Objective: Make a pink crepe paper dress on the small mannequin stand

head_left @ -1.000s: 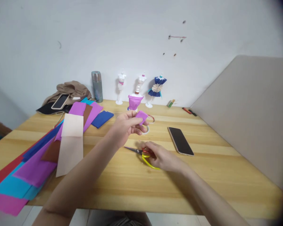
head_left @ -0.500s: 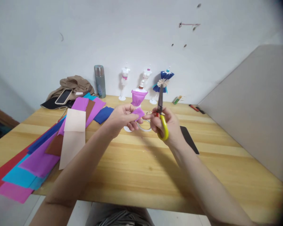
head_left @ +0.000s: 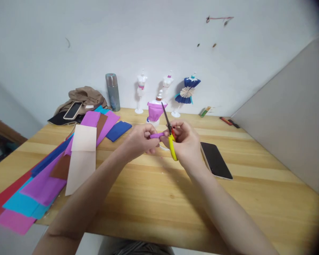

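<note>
My left hand (head_left: 139, 141) pinches a small folded piece of purple paper (head_left: 156, 135) above the wooden table (head_left: 159, 198). My right hand (head_left: 184, 143) grips yellow-handled scissors (head_left: 169, 134), blades pointing up and away, right against the paper's end. Just behind my hands stands a small white mannequin with a purple paper skirt (head_left: 154, 110). A roll of tape lies under my hands, mostly hidden.
Sheets of coloured paper (head_left: 53, 166) fan out on the left. A black phone (head_left: 216, 160) lies right of my hands. At the back stand a grey flask (head_left: 112, 92), two more dress mannequins (head_left: 187, 92), a bundled jacket with a phone (head_left: 78, 102), and pens (head_left: 228, 121). A grey panel borders the right.
My right hand lifted the scissors off the table and brought them up to the purple paper. My left hand lowered slightly with the paper turned edge-on.
</note>
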`<action>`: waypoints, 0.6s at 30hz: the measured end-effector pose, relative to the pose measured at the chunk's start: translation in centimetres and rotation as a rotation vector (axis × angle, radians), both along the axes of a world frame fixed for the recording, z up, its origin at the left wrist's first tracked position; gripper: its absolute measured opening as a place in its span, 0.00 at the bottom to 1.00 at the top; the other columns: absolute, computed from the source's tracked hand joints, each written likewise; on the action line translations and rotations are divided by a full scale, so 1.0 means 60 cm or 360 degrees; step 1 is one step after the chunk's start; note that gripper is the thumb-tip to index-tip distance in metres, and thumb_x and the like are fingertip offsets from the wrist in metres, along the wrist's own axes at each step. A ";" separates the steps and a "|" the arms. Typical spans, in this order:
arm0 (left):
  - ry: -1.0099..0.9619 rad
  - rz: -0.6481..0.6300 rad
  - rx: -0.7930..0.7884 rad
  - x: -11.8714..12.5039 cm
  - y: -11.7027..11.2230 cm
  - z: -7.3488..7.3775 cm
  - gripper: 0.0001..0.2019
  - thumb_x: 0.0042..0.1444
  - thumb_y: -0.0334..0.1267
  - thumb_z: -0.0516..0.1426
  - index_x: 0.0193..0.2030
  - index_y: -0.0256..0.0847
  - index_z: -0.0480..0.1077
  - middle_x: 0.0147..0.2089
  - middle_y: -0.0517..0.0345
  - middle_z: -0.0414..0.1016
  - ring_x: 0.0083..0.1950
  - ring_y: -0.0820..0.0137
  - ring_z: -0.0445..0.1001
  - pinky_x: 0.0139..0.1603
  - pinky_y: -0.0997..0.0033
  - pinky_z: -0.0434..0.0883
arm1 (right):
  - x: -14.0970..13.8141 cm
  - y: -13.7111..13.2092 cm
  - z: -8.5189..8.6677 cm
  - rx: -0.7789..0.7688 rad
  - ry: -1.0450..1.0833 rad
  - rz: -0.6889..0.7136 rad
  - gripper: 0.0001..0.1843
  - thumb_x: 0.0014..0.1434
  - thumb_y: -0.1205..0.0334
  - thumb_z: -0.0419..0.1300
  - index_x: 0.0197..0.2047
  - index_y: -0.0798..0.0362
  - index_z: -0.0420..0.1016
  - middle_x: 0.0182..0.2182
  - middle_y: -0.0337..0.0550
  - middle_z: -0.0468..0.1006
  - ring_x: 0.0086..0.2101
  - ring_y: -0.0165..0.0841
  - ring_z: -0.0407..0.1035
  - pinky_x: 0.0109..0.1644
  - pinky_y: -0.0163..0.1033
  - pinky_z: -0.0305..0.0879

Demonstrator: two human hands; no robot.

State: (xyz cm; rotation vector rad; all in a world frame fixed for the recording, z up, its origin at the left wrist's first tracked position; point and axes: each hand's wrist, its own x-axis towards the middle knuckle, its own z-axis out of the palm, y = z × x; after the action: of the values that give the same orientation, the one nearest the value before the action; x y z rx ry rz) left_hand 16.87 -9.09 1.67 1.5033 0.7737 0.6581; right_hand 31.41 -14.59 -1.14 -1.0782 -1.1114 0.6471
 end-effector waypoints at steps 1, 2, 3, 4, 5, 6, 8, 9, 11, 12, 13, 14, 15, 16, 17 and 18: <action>-0.0025 0.0010 -0.0013 0.002 0.000 -0.001 0.10 0.49 0.21 0.61 0.28 0.38 0.67 0.18 0.65 0.72 0.18 0.76 0.72 0.19 0.81 0.68 | -0.001 0.000 -0.001 0.0024 0.0047 -0.0002 0.27 0.38 0.55 0.79 0.36 0.46 0.69 0.24 0.31 0.73 0.26 0.30 0.72 0.29 0.36 0.69; -0.0052 0.0017 -0.0033 0.003 0.000 -0.002 0.09 0.49 0.22 0.62 0.28 0.38 0.68 0.18 0.65 0.72 0.19 0.76 0.72 0.19 0.81 0.68 | -0.002 -0.001 -0.002 0.0044 0.0087 -0.0009 0.27 0.39 0.57 0.79 0.37 0.46 0.69 0.25 0.32 0.74 0.27 0.30 0.73 0.30 0.36 0.71; -0.0074 0.0022 -0.0057 0.004 0.000 -0.002 0.08 0.49 0.23 0.62 0.29 0.38 0.68 0.19 0.65 0.72 0.19 0.76 0.72 0.19 0.81 0.68 | -0.002 -0.002 -0.003 0.0056 0.0116 -0.0019 0.27 0.39 0.58 0.79 0.37 0.46 0.69 0.25 0.32 0.75 0.27 0.31 0.74 0.31 0.36 0.72; -0.0090 0.0032 -0.0081 0.005 0.000 -0.003 0.08 0.49 0.24 0.62 0.28 0.38 0.69 0.19 0.64 0.73 0.20 0.76 0.72 0.20 0.81 0.68 | -0.003 -0.003 -0.004 0.0061 0.0135 -0.0029 0.27 0.40 0.58 0.79 0.38 0.46 0.69 0.26 0.32 0.75 0.27 0.31 0.75 0.31 0.36 0.73; -0.0103 0.0045 -0.0098 0.005 -0.001 -0.002 0.07 0.49 0.24 0.62 0.28 0.37 0.69 0.20 0.62 0.74 0.20 0.76 0.72 0.20 0.81 0.68 | -0.004 -0.003 -0.004 0.0063 0.0149 -0.0034 0.27 0.40 0.58 0.79 0.39 0.46 0.69 0.26 0.32 0.76 0.27 0.32 0.75 0.31 0.37 0.74; -0.0116 0.0059 -0.0108 0.006 -0.001 -0.002 0.06 0.49 0.24 0.61 0.27 0.37 0.70 0.21 0.61 0.75 0.21 0.77 0.73 0.20 0.81 0.68 | -0.004 -0.004 -0.004 0.0064 0.0159 -0.0027 0.27 0.41 0.57 0.79 0.39 0.46 0.69 0.26 0.32 0.76 0.27 0.33 0.76 0.32 0.39 0.75; -0.0123 0.0082 -0.0109 0.006 -0.003 -0.001 0.07 0.49 0.23 0.60 0.26 0.36 0.70 0.22 0.60 0.76 0.21 0.77 0.73 0.21 0.81 0.68 | -0.004 -0.004 -0.004 0.0062 0.0155 0.0025 0.28 0.41 0.55 0.79 0.39 0.45 0.68 0.26 0.31 0.75 0.28 0.35 0.77 0.34 0.42 0.77; -0.0118 0.0090 -0.0107 0.007 -0.003 -0.001 0.07 0.48 0.22 0.60 0.25 0.36 0.69 0.22 0.60 0.76 0.21 0.77 0.73 0.21 0.82 0.68 | -0.004 -0.004 -0.004 0.0061 0.0142 0.0055 0.28 0.42 0.54 0.79 0.40 0.45 0.68 0.26 0.31 0.75 0.29 0.36 0.78 0.35 0.43 0.78; -0.0093 0.0095 -0.0114 0.008 -0.004 -0.001 0.09 0.47 0.21 0.59 0.24 0.37 0.67 0.20 0.61 0.74 0.21 0.77 0.73 0.21 0.82 0.68 | -0.004 -0.004 -0.003 0.0054 0.0101 0.0085 0.28 0.42 0.53 0.80 0.40 0.45 0.68 0.26 0.32 0.75 0.29 0.37 0.79 0.34 0.43 0.78; -0.0087 0.0093 -0.0123 0.008 -0.005 -0.002 0.10 0.46 0.20 0.59 0.24 0.37 0.66 0.19 0.62 0.73 0.21 0.77 0.73 0.21 0.82 0.68 | -0.004 -0.004 -0.003 0.0054 0.0082 0.0075 0.28 0.42 0.52 0.80 0.40 0.45 0.68 0.26 0.32 0.75 0.29 0.37 0.78 0.33 0.42 0.77; -0.0094 0.0086 -0.0134 0.009 -0.005 -0.003 0.10 0.46 0.20 0.60 0.24 0.38 0.66 0.19 0.62 0.73 0.21 0.76 0.73 0.21 0.82 0.68 | -0.004 -0.004 -0.002 0.0059 0.0072 0.0044 0.29 0.42 0.51 0.80 0.39 0.44 0.68 0.25 0.32 0.75 0.28 0.36 0.78 0.32 0.42 0.76; -0.0110 0.0074 -0.0148 0.010 -0.006 -0.003 0.10 0.45 0.21 0.61 0.24 0.38 0.66 0.19 0.63 0.73 0.22 0.76 0.74 0.21 0.82 0.69 | -0.003 -0.004 -0.003 0.0068 0.0070 0.0003 0.29 0.42 0.50 0.80 0.39 0.44 0.68 0.25 0.32 0.75 0.27 0.36 0.77 0.31 0.41 0.75; -0.0133 0.0058 -0.0163 0.011 -0.006 -0.004 0.09 0.45 0.22 0.62 0.25 0.38 0.67 0.19 0.63 0.73 0.22 0.75 0.74 0.22 0.81 0.69 | -0.003 -0.004 -0.003 0.0078 0.0074 -0.0038 0.29 0.42 0.50 0.80 0.39 0.44 0.68 0.25 0.32 0.74 0.27 0.35 0.76 0.29 0.41 0.74; -0.0161 0.0044 -0.0174 0.012 -0.006 -0.005 0.08 0.45 0.24 0.63 0.26 0.37 0.69 0.20 0.62 0.74 0.23 0.75 0.75 0.22 0.81 0.70 | -0.003 -0.003 -0.003 0.0086 0.0082 -0.0069 0.29 0.43 0.49 0.80 0.39 0.44 0.67 0.26 0.32 0.74 0.27 0.35 0.75 0.29 0.41 0.73; -0.0189 0.0038 -0.0179 0.012 -0.007 -0.006 0.06 0.45 0.25 0.63 0.27 0.37 0.70 0.21 0.62 0.75 0.23 0.75 0.75 0.22 0.81 0.70 | -0.003 -0.003 -0.004 0.0093 0.0091 -0.0090 0.29 0.43 0.49 0.79 0.40 0.44 0.67 0.26 0.32 0.74 0.26 0.35 0.75 0.28 0.41 0.72; -0.0211 0.0037 -0.0179 0.013 -0.007 -0.007 0.04 0.45 0.26 0.63 0.27 0.36 0.72 0.22 0.61 0.75 0.23 0.75 0.75 0.22 0.81 0.70 | -0.003 -0.003 -0.004 0.0097 0.0097 -0.0096 0.29 0.43 0.48 0.79 0.40 0.44 0.67 0.26 0.32 0.74 0.26 0.35 0.75 0.28 0.41 0.72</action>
State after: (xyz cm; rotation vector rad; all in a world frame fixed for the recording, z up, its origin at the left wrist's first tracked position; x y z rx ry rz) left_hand 17.65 -9.49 1.26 1.3365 0.7161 0.7128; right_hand 31.23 -14.75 -1.38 -1.0299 -1.0360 0.5909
